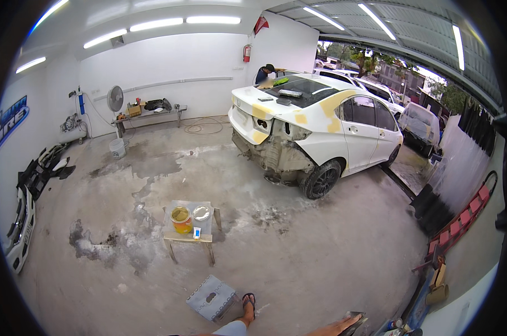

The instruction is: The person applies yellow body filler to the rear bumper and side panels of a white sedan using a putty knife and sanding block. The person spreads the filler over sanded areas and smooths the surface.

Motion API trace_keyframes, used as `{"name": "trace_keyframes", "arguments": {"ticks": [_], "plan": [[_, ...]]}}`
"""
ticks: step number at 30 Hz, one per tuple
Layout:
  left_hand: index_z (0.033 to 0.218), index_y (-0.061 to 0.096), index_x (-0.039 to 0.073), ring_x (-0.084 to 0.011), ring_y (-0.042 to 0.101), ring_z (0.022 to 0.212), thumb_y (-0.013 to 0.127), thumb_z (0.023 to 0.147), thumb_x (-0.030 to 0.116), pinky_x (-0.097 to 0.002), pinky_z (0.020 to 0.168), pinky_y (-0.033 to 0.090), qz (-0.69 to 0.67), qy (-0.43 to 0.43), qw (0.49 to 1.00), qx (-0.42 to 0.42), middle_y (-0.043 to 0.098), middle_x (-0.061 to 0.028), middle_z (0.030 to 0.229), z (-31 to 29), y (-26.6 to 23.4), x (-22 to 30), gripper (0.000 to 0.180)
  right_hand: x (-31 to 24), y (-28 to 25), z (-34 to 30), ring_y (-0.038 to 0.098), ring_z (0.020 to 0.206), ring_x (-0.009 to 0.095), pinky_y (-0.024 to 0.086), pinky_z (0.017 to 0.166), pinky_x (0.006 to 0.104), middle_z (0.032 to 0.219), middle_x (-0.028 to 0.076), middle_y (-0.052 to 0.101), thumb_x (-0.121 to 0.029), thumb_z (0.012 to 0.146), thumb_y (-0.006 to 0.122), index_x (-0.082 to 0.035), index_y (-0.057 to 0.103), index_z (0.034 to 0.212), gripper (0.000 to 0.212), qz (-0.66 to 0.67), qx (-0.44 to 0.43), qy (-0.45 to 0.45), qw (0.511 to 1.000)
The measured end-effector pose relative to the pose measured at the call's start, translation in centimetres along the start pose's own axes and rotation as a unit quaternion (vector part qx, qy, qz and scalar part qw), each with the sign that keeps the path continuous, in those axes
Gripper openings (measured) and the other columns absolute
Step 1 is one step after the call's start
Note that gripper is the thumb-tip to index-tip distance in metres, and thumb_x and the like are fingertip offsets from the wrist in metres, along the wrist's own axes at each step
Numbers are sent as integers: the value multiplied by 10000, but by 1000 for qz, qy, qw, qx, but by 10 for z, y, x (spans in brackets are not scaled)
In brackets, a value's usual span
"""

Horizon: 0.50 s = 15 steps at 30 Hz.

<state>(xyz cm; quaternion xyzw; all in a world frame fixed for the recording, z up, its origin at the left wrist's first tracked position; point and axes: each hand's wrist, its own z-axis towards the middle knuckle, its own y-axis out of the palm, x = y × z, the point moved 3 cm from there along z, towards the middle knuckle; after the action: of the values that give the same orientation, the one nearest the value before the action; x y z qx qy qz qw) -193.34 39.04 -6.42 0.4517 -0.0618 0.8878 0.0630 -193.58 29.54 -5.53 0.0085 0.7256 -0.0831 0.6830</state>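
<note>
My right hand (349, 323) reaches in at the bottom edge, right of centre. Its fingers are closed on a thin flat grey plate (363, 321), of which only the edges show; its exact kind I cannot make out. My left hand is out of the picture. Ahead of me stands a small worn stool (204, 237) carrying an open yellow can (181, 219), a can with a pale top (201, 213) and a small white-and-blue tube or packet (197, 233). A grey plastic step stool (211, 298) is on the floor beside my sandalled foot (249, 306).
A white car (320, 126) with yellowish filler patches and its rear bumper off stands ahead right. Another person (264, 74) leans at its far side. Car parts (40, 168) line the left wall. A bench (147, 115), fan (115, 98) and bucket (117, 148) stand farther back.
</note>
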Motion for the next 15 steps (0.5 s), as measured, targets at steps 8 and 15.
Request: {"name": "trace_keyframes", "arguments": {"ticks": [8, 15], "plan": [[1571, 398, 243, -339, 516, 1369, 623, 866, 365, -454, 1126, 423, 144, 76, 981, -100, 500, -131, 1531, 55, -80, -88, 750, -20, 118, 140, 542, 1076, 263, 456, 918, 409, 1318, 171, 535, -335, 1046, 489, -57, 344, 1547, 591, -5, -119, -36, 992], [1465, 550, 178, -378, 693, 1069, 566, 992, 188, -426, 867, 564, 54, -125, 968, 211, 685, -209, 1230, 184, -210, -76, 474, -44, 213, 239, 553, 943, 254, 472, 815, 391, 1225, 157, 562, -290, 1028, 522, -80, 361, 1531, 569, -4, -158, -37, 987]]}}
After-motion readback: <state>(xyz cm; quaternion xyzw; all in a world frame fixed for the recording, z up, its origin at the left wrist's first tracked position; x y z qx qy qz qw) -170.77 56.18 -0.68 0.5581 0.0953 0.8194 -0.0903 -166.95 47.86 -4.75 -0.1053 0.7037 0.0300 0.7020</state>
